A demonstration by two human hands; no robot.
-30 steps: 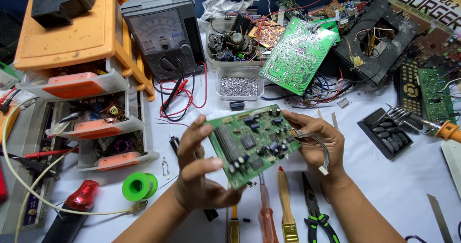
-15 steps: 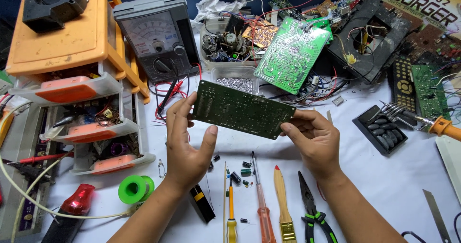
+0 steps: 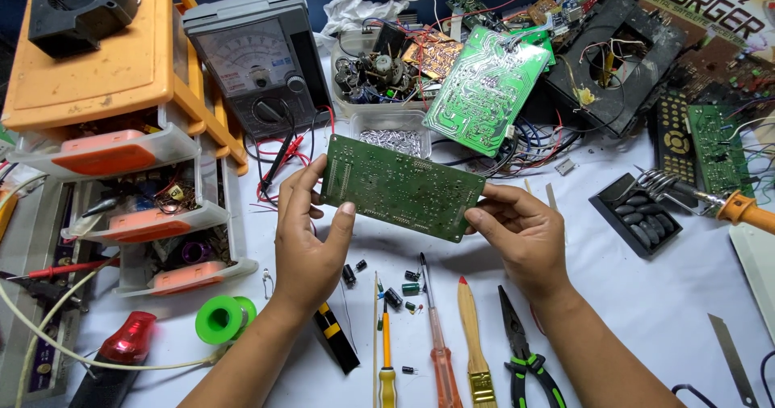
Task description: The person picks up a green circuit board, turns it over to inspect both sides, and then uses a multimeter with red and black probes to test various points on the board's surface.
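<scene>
I hold a green circuit board (image 3: pixel 402 186) up over the white table, its solder side facing me and slightly tilted down to the right. My left hand (image 3: pixel 308 238) grips its left edge with the thumb on the front face. My right hand (image 3: pixel 521 237) pinches its right edge. Below the board lie loose small capacitors (image 3: pixel 393 297) on the table.
An analog multimeter (image 3: pixel 258 65) and an orange drawer cabinet (image 3: pixel 121 133) stand at the left. Another green board (image 3: pixel 484 89) leans behind. Screwdrivers (image 3: pixel 436 335), a brush (image 3: pixel 475 351), pliers (image 3: pixel 525 351), a green solder spool (image 3: pixel 222 319) and a soldering iron (image 3: pixel 735 209) lie around.
The board has been flipped from component side up to solder side facing me, and raised a little. Both hands kept hold of its edges.
</scene>
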